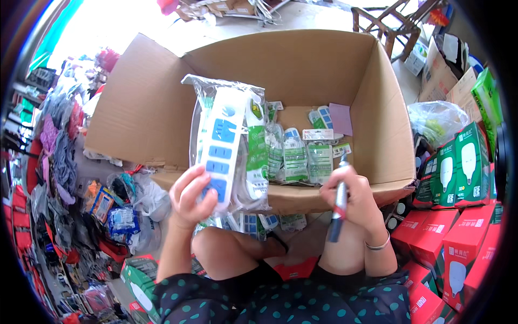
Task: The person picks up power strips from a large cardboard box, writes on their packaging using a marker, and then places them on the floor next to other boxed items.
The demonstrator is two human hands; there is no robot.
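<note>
My left hand (191,200) grips the lower end of a white power strip (220,148) with blue sockets, sealed in a clear plastic bag with a green and white label. The strip is raised over the left part of a large open cardboard box (291,62). My right hand (356,200) is closed around a marker pen (339,208), dark at its lower end, near the box's front right edge. Inside the box lie several bagged power strips (295,162) and a purple piece of card (340,119). The held bag hides the box's left interior.
More bagged power strips (251,223) lie between my knees and the box. Green bulb boxes (461,173) and red bulb boxes (434,232) are stacked at right, near a clear plastic bag (438,120). Bagged goods (121,218) crowd the left. A wooden chair frame (391,29) stands behind.
</note>
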